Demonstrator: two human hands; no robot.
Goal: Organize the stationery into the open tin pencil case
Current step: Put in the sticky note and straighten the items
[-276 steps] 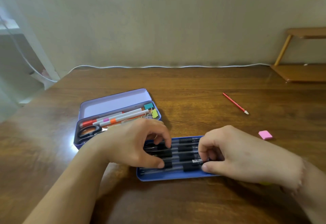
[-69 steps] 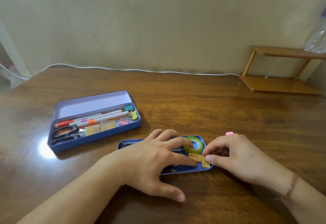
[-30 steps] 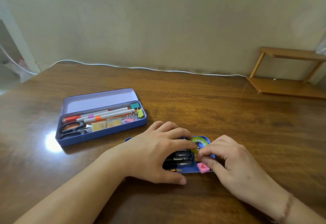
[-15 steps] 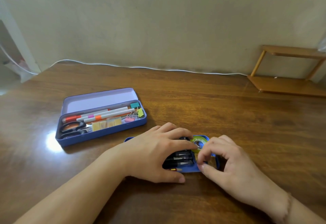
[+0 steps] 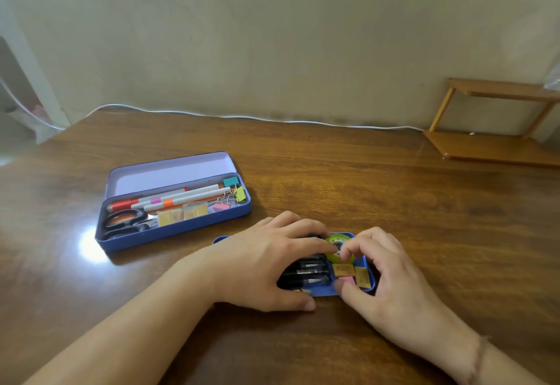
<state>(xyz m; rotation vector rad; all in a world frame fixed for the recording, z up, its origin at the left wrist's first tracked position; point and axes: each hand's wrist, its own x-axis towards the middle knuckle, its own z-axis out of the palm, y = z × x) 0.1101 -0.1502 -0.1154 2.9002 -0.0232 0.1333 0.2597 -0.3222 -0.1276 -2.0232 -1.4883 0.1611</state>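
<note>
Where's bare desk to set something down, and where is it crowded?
Free: the desk right of the open pencil case, up to the wooden shelf; also the strip along the white cable. Crowded: the blue tray under both hands, packed with pens, tape and erasers.

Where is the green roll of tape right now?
The green tape roll sits at the far right end of the blue tray, between the fingertips of both hands, just behind two tan erasers.

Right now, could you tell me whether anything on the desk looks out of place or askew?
Nothing stands out. The open case holds its markers, scissors and clips tidily, and the blue tray under both hands holds pens, a tape roll and small erasers. Nothing looks spilled or damaged.
</note>
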